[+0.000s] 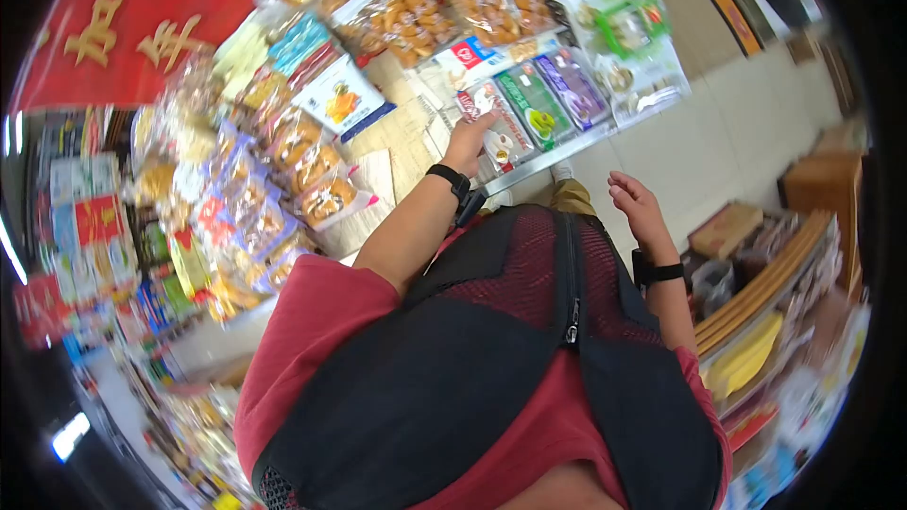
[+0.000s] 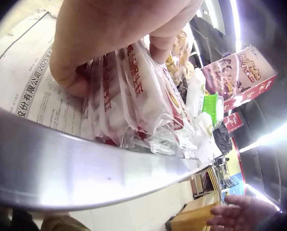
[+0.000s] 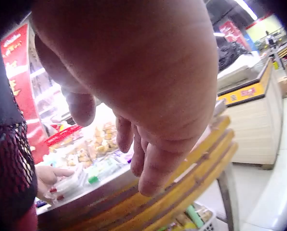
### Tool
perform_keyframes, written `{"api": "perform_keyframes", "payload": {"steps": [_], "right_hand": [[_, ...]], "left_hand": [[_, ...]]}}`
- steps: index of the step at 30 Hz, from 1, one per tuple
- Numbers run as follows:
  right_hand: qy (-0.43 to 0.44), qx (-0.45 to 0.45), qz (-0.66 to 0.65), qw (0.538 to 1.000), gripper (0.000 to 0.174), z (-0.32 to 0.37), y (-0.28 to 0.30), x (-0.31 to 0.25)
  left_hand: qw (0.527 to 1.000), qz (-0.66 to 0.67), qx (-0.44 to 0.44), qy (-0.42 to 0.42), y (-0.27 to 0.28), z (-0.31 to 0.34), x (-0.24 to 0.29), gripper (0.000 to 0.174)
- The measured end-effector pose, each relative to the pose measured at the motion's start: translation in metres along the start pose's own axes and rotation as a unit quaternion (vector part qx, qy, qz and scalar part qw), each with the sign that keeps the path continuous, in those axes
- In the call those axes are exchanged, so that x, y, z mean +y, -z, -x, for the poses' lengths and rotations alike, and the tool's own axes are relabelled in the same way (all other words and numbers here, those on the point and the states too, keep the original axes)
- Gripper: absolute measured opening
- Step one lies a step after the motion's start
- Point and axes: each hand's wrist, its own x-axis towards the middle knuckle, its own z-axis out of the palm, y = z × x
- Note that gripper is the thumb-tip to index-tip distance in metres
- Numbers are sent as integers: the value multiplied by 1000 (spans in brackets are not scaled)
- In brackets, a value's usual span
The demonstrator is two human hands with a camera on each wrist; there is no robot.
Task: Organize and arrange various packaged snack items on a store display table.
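My left hand [image 1: 466,144] grips a small stack of white-and-red plastic packets [image 1: 510,142] at the front edge of the display table. In the left wrist view the thumb lies on one side of the packets [image 2: 129,91] and the fingers on the other, with red lettering along their sides. Right beside them lie green packets [image 1: 535,111], then purple packets [image 1: 573,87]. My right hand [image 1: 640,208] hangs beside my body, away from the goods, its fingers loosely bent and holding nothing [image 3: 133,86].
A metal rim [image 2: 85,168] runs along the table's front. Bagged pastries [image 1: 402,19] fill the back, and more wrapped pastries [image 1: 312,165] lie to the left. A printed sheet [image 2: 35,86] lies by the packets. Wooden slatted shelving [image 1: 765,269] stands at the right.
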Motion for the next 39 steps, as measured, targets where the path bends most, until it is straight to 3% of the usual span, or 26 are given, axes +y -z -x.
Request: {"api": "perform_keyframes", "payload": {"steps": [2,3,5,9,11,12,13,14,15,16,19,25,28,29,30,32,35,36,39], "right_hand": [[51,-95,18,994,45,-8,1,-21],[87,-124,38,988,45,-72,8,-56],[89,-220,71,969,45,-91,9,-78],[144,-344,173,912,45,-143,10,-107],[103,-376,148,909,42,-154,-6,-123],[101,-384,134,908,44,-171,-11,-115],[73,-407,114,903,47,-175,-19,-124],[77,-420,90,900,50,-173,-28,-126],[77,-428,88,896,52,-193,-37,-114],[80,-435,78,894,53,-202,-46,-111],[70,-457,97,881,52,-219,-70,-110],[108,-467,142,866,54,-234,-108,-113],[82,-489,116,860,61,-216,-130,-121],[68,-493,104,861,64,-208,-135,-125],[67,-500,102,857,64,-200,-139,-128],[-5,-583,11,812,66,-193,-141,-134],[-7,-601,-17,799,63,-199,-142,-129],[-31,-575,-10,817,61,-197,-140,-130],[-62,-542,-43,837,60,-203,-134,-127]], "left_hand": [[1000,-24,2,5,8,23,-15,31],[999,-7,16,-40,-1,-25,11,31],[999,-19,8,-26,8,-20,-3,27],[992,-61,85,-77,-14,-3,1,43],[970,-27,147,-190,-5,-19,-28,17],[963,-56,191,-179,-1,-35,-41,25],[962,-100,200,-157,10,-42,-43,53],[957,-103,250,-103,-3,-24,-29,68],[969,-85,216,-83,4,-25,-29,77],[959,-54,262,-89,-5,-13,-24,85],[948,-14,300,-104,-10,19,-14,87],[925,150,277,-213,-17,68,-8,87],[909,181,259,-271,-18,78,1,86],[907,179,266,-273,-21,82,4,86],[917,171,213,-291,-26,85,10,87],[934,138,142,-296,-45,89,24,95],[947,84,204,-234,-64,85,34,103],[955,54,207,-206,-65,79,32,108],[951,4,190,-245,-62,51,22,107]]}}
